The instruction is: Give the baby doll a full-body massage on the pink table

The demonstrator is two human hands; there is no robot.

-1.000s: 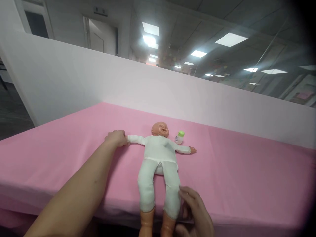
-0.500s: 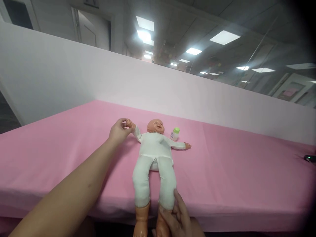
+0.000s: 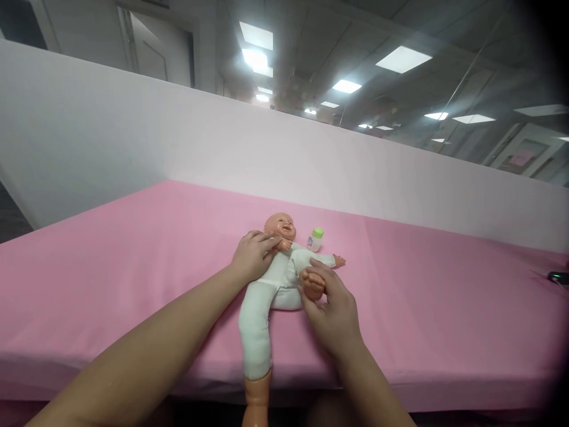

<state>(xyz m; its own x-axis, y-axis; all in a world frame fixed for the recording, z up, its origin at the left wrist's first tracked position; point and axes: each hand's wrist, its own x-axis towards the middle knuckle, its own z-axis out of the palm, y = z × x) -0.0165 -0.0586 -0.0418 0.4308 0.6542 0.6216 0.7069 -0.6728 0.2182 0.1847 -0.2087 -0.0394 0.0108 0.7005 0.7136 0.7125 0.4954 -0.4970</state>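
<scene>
A baby doll [image 3: 272, 270] in white clothes lies on its back on a pink-covered table [image 3: 422, 308], head toward the wall. My left hand [image 3: 255, 255] is closed around the doll's arm, whose small hand [image 3: 285, 244] rests on the upper chest. Wrapped round the doll's foot [image 3: 313, 284] is my right hand [image 3: 333, 305]; that leg is bent up over the belly. The other leg [image 3: 255, 332] lies straight, its foot past the table's front edge. A small bottle with a green cap [image 3: 316, 238] stands beside the doll's head.
A white partition [image 3: 284, 154] rises behind the table. At the far right edge lies a dark object with a green light [image 3: 558, 277]. Doors and lit ceiling panels show beyond the partition.
My left hand has brought the doll's arm from out at the side in across its chest. My right hand has raised one leg, folding it up toward the belly.
</scene>
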